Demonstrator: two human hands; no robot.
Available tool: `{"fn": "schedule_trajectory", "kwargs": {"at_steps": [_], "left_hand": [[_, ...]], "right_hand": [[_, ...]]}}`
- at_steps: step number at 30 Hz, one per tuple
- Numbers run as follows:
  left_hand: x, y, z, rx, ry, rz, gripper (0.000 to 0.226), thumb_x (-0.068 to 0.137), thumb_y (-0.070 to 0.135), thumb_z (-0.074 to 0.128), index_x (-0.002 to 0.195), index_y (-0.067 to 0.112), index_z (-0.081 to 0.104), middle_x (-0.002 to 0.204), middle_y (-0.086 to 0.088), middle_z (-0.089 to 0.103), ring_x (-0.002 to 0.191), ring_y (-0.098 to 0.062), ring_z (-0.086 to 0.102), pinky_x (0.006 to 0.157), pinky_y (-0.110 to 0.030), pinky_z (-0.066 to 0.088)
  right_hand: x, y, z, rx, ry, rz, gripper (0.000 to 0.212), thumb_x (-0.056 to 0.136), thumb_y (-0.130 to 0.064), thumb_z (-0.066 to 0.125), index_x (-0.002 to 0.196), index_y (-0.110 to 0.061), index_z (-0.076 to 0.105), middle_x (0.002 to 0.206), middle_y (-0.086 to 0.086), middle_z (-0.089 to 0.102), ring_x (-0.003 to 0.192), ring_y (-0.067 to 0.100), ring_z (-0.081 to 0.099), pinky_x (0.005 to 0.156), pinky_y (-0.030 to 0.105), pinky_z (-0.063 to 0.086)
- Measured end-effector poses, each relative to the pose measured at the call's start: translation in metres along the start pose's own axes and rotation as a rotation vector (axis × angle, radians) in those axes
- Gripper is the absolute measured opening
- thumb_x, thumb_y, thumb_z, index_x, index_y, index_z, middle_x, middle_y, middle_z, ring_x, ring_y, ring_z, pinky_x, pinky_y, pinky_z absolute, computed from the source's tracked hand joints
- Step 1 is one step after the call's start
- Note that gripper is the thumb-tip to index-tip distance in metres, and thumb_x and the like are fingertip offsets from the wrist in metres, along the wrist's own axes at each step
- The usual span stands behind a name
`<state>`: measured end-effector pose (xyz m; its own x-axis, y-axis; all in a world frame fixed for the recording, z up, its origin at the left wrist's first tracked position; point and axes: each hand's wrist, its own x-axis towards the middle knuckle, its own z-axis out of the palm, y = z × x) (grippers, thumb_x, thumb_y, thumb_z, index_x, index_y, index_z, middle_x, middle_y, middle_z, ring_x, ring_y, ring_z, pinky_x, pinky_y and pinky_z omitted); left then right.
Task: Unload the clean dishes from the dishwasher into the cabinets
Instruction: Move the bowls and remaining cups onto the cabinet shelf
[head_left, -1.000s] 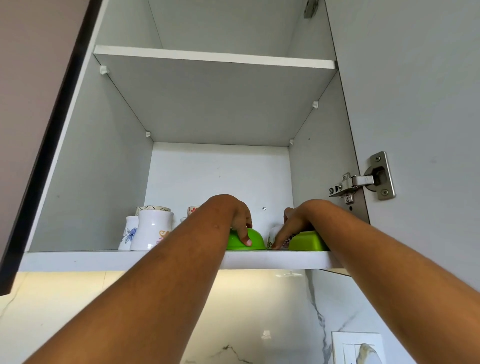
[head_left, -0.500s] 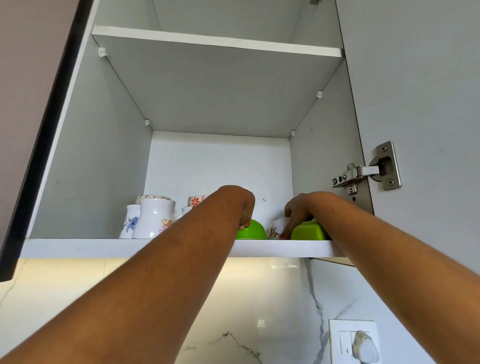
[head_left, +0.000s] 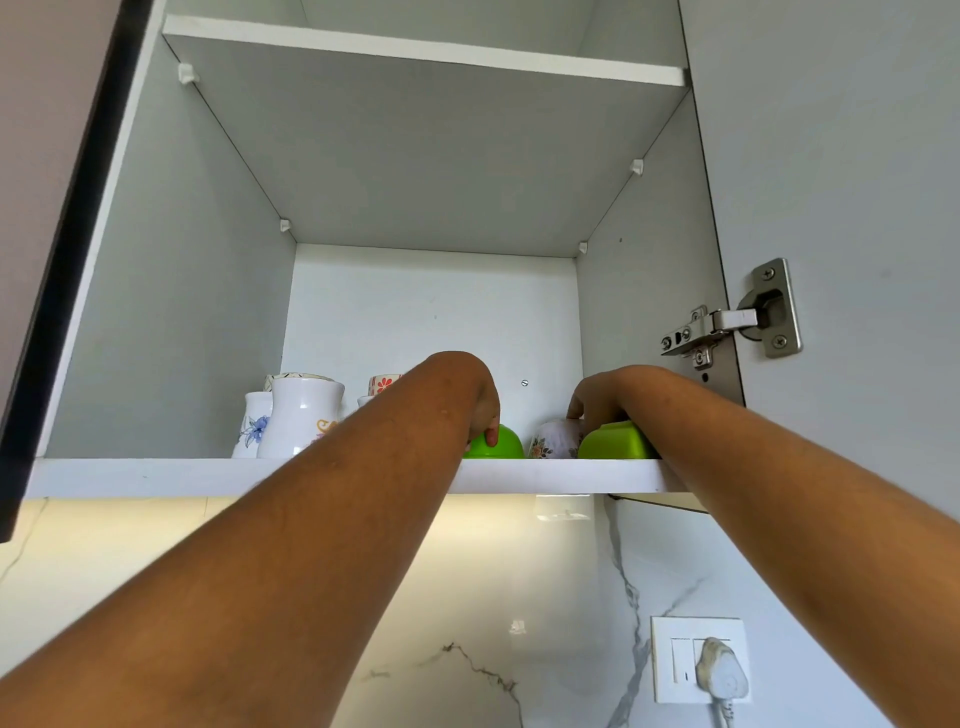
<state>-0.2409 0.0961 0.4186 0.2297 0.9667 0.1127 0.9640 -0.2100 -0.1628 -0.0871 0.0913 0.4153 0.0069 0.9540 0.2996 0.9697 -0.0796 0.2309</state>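
Both arms reach up into an open wall cabinet (head_left: 171, 312), seen from below, to its lower shelf (head_left: 156, 475). The left hand (head_left: 483, 410) grips a round green bowl (head_left: 506, 446) that sits upside down near the shelf's front edge, right of the middle; its fingers curl down over the bowl's top, and one fingertip presses on the front face. The right hand (head_left: 597, 400) lies over a second green bowl (head_left: 613, 441) with squarer corners, which stands at the right end of the shelf against the cabinet wall. That hand's fingers dip behind the bowl, beside a white cup with a flower print (head_left: 553, 441) that stands between the two green bowls, and whether they grip anything I cannot tell.

At the left of the shelf stand white mugs: a tall one (head_left: 301, 415), one with a blue flower (head_left: 254, 423) just beside it, and one with a red flower (head_left: 384, 384) further back. The door (head_left: 831, 156) hangs open on a metal hinge (head_left: 727, 322) — below it a wall socket (head_left: 698, 660) holds a plug.
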Motion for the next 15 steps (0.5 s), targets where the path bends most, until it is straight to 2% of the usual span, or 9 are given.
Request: {"fn": "schedule_trajectory", "kwargs": {"at_steps": [3, 4, 7, 11, 15], "left_hand": [[0.002, -0.001, 0.000, 0.078, 0.015, -0.024, 0.050, 0.090, 0.010, 0.056, 0.138, 0.018, 0.044, 0.145, -0.011, 0.035, 0.112, -0.029, 0.046, 0.080, -0.034, 0.044], [0.003, 0.000, 0.001, 0.128, 0.030, -0.025, 0.055, 0.090, 0.010, 0.056, 0.140, 0.021, 0.040, 0.146, -0.010, 0.034, 0.117, -0.029, 0.045, 0.081, -0.034, 0.045], [0.006, 0.003, 0.002, 0.303, 0.014, -0.033, 0.063, 0.091, 0.010, 0.054, 0.146, 0.024, 0.026, 0.149, -0.010, 0.030, 0.123, -0.028, 0.043, 0.101, -0.037, 0.040], [0.002, 0.009, -0.002, 0.416, -0.014, -0.068, 0.061, 0.096, 0.017, 0.043, 0.150, 0.025, 0.015, 0.153, -0.008, 0.027, 0.128, -0.029, 0.042, 0.096, -0.035, 0.037], [-0.002, 0.011, -0.003, 0.454, -0.032, -0.092, 0.058, 0.097, 0.016, 0.039, 0.150, 0.020, 0.017, 0.153, -0.010, 0.027, 0.133, -0.029, 0.038, 0.101, -0.037, 0.035]], "right_hand": [[0.001, 0.000, 0.000, 0.002, -0.012, 0.005, 0.041, 0.091, -0.014, 0.054, 0.132, -0.008, 0.053, 0.133, 0.011, 0.056, 0.120, 0.027, 0.054, 0.102, 0.037, 0.044], [0.002, 0.000, 0.000, 0.003, -0.017, 0.006, 0.042, 0.091, -0.014, 0.054, 0.132, -0.008, 0.053, 0.133, 0.011, 0.055, 0.120, 0.027, 0.054, 0.102, 0.037, 0.044], [0.003, 0.001, 0.000, -0.009, -0.018, 0.005, 0.042, 0.092, -0.014, 0.053, 0.133, -0.008, 0.052, 0.134, 0.011, 0.054, 0.121, 0.027, 0.053, 0.103, 0.037, 0.043], [0.004, 0.001, 0.000, -0.012, -0.019, -0.002, 0.041, 0.093, -0.014, 0.051, 0.134, -0.008, 0.051, 0.136, 0.010, 0.053, 0.122, 0.026, 0.052, 0.103, 0.035, 0.042], [0.005, 0.001, 0.001, -0.016, -0.026, -0.005, 0.041, 0.092, -0.013, 0.052, 0.133, -0.008, 0.053, 0.134, 0.011, 0.054, 0.120, 0.027, 0.053, 0.103, 0.037, 0.043]]}}
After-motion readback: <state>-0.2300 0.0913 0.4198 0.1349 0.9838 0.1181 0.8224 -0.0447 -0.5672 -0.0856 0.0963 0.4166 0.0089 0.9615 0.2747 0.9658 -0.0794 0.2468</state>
